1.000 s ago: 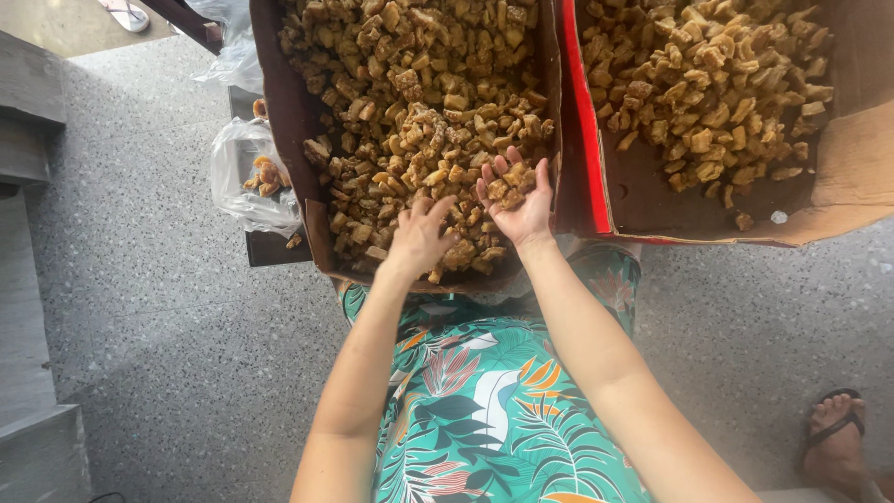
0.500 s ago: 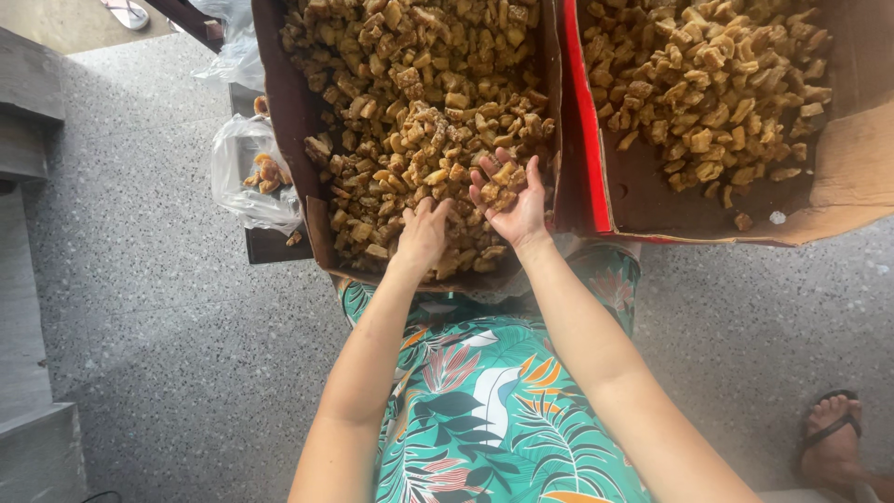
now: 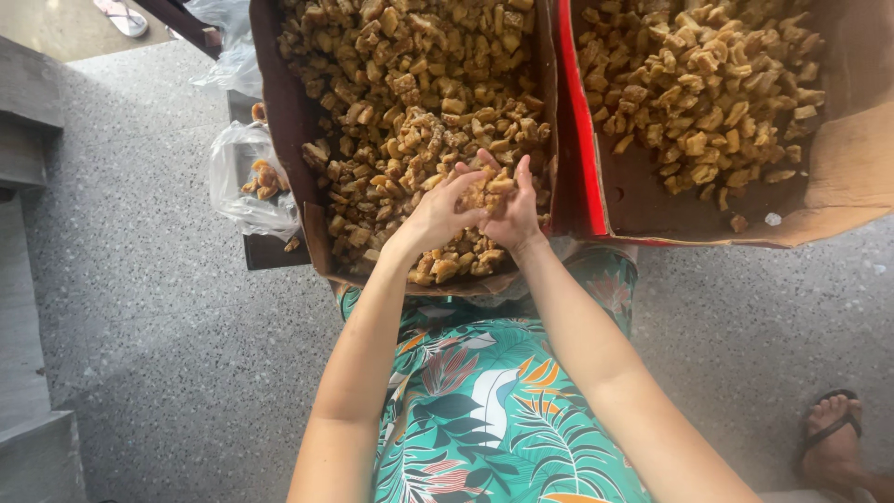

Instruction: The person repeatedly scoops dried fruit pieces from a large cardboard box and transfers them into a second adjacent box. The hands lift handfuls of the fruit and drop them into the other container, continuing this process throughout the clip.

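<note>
Grey speckled stone floor (image 3: 140, 354) fills the left of the scene, with a grey step (image 3: 28, 140) at the far left edge. Just right of it lies a clear plastic bag (image 3: 244, 182) holding a few brown pieces, touching the left wall of a brown cardboard box (image 3: 289, 121). That box is heaped with golden-brown fried chunks (image 3: 410, 84). Over its near part the person's two hands meet: the left hand (image 3: 436, 216) has its grip curled, fingers bent against the right palm, and the right hand (image 3: 510, 207) is cupped with fingers spread upward, a small pile of chunks resting in it between the two hands. Both forearms reach from the near edge across a lap in teal leaf-patterned cloth (image 3: 484, 401). Right of the first box, touching it, stands a second cardboard box (image 3: 838, 177) with a red inner wall, holding a thinner layer of the same chunks. At the near right corner a foot in a dark sandal (image 3: 832, 438) rests on the floor.
</note>
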